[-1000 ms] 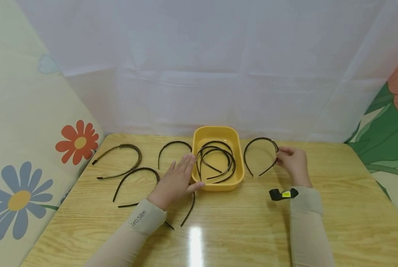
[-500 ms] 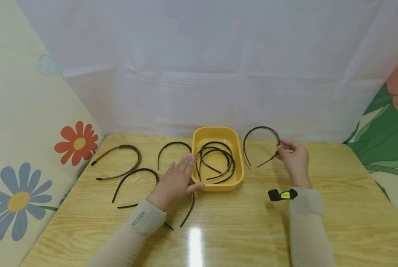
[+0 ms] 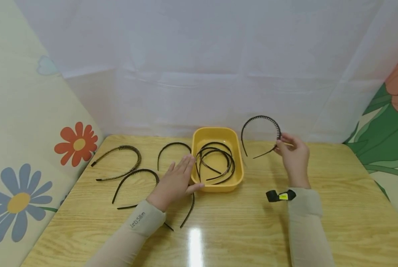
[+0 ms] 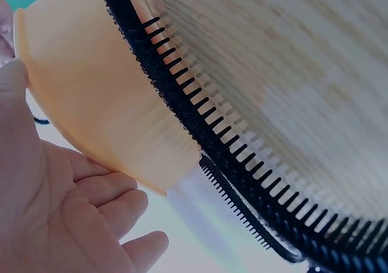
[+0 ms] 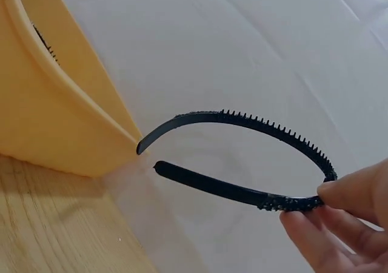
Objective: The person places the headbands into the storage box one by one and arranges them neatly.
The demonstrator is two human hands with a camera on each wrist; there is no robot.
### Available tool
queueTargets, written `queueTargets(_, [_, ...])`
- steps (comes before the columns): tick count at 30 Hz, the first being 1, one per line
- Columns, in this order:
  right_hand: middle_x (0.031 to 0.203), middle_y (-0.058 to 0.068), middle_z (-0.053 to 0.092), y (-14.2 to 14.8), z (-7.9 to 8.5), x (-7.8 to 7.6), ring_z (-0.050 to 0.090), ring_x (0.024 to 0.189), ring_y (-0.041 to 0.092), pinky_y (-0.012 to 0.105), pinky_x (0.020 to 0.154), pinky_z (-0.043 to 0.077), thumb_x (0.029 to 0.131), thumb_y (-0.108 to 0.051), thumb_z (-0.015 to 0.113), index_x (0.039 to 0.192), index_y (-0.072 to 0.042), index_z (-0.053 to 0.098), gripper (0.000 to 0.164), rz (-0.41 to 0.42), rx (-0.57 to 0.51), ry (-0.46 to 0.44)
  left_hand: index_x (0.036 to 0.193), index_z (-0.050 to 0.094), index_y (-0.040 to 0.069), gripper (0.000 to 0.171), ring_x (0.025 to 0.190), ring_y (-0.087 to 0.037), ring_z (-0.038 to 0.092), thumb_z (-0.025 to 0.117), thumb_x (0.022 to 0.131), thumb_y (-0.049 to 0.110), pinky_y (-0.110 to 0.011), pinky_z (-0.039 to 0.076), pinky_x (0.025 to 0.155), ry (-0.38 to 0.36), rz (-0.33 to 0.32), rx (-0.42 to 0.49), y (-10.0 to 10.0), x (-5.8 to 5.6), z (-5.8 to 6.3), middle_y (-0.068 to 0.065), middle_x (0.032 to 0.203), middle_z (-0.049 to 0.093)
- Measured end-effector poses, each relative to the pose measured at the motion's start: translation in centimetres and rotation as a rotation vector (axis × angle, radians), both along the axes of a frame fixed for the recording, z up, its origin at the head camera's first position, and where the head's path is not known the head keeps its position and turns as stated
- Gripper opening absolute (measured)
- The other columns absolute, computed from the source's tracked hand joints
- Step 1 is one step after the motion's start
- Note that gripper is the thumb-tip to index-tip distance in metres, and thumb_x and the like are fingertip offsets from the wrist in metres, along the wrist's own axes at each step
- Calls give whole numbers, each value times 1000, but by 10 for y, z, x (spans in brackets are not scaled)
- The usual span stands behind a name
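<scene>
A black toothed headband [image 3: 261, 117] hangs above the table, right of the yellow bin; my right hand [image 3: 294, 159] pinches one arm of it between thumb and fingers. In the right wrist view the same headband [image 5: 267, 126] shows its comb teeth and a beaded stretch, its two ends pointing toward the bin. My left hand [image 3: 173, 181] lies with straight fingers against the left rim of the yellow bin [image 3: 219, 188]. The left wrist view has those fingers [image 4: 115, 194] along the bin's edge. Inside the bin, several dark headbands [image 3: 215, 163] overlap one another.
Left of the bin, a brownish headband [image 3: 139, 159] and black headbands [image 3: 135, 171] lie on the wooden table [image 3: 239, 230]. Another headband [image 3: 175, 143] sits behind my left hand, and one partly under my left forearm. A white cloth [image 3: 185, 92] hangs along the back edge.
My right hand has raised the pinched headband off the table, upward and slightly toward the bin. My left hand stays at the bin's rim.
</scene>
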State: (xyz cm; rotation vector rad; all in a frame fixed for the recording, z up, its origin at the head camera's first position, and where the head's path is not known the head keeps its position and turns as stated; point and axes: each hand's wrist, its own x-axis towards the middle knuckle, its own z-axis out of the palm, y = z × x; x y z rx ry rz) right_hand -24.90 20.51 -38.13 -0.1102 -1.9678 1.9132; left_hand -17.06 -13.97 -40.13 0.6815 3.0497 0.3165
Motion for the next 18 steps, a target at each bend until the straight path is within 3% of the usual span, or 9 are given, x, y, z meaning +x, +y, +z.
queueTargets(5, [96, 1, 65, -14, -1, 1, 70, 83, 12, 23, 76, 61, 93, 8, 68, 121, 13, 64, 29, 58, -98, 63, 159, 17, -6, 95, 153, -37, 16, 48, 101, 62, -60, 18, 122, 3, -3, -13, 0, -1, -1, -23, 165, 18])
queueTargets(12, [100, 2, 64, -37, -3, 5, 70, 85, 11, 30, 81, 61, 95, 2, 68, 125, 10, 64, 31, 146, -54, 35, 159, 17, -7, 94, 153, -37, 17, 49, 101, 60, -60, 18, 122, 9, -6, -13, 1, -1, -1, -24, 165, 19])
queueTargets(18, [101, 3, 65, -44, -1, 7, 71, 88, 12, 30, 81, 61, 96, 1, 68, 126, 11, 63, 32, 180, -101, 32, 159, 18, -7, 94, 153, -38, 18, 49, 101, 60, -60, 18, 122, 4, 1, -10, 1, -1, -1, -24, 165, 19])
